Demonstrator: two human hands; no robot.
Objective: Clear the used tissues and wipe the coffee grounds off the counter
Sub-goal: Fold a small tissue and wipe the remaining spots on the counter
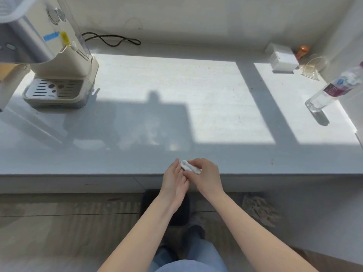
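1. Tissue (189, 167), a small white wad, is sitting at the lower centre of the frame, just above the front edge of the tabletop (196, 107).
2. Right hand (204, 176) is pinching the wad with curled fingers, and left hand (175, 179) is lying open and flat against it, gripping nothing on its own.
3. Coffee grounds (238, 93) are seemingly lingering as faint dark specks in the sunlit patch at the right centre, though glare is making this hard to confirm.
4. Grounds caught in the wad may be spilling to the floor (59, 222), since both hands are working right at the edge.
5. Wiping toward the right is risking a knock to the clear bottle (332, 89) standing there.
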